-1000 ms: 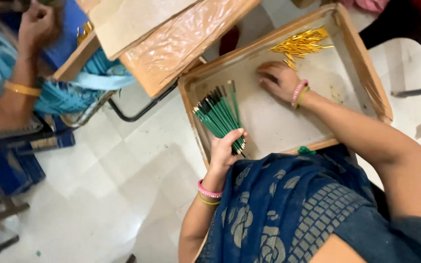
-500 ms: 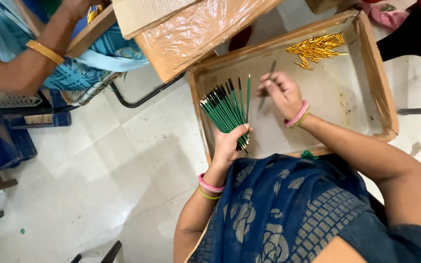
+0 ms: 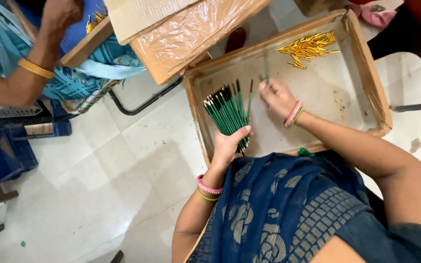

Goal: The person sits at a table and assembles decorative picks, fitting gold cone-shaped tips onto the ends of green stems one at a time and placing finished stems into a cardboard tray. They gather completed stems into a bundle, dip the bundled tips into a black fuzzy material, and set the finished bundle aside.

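A wooden tray rests on my lap. My left hand grips a fanned bunch of thin green sticks with dark tips at the tray's left side. My right hand is just right of the bunch and pinches a single green stick, blurred and pointing away from me. A heap of small golden metal pieces lies in the tray's far corner. Pink and yellow bangles circle both my wrists.
Another person in blue with a gold bangle sits at the upper left beside a second wooden tray. A cardboard box wrapped in clear plastic overhangs my tray's far left corner. White floor tiles lie below.
My right hand has drawn back from the golden pieces toward the green bunch, carrying one stick. The left hand keeps its hold on the bunch. The camera view shifted slightly.
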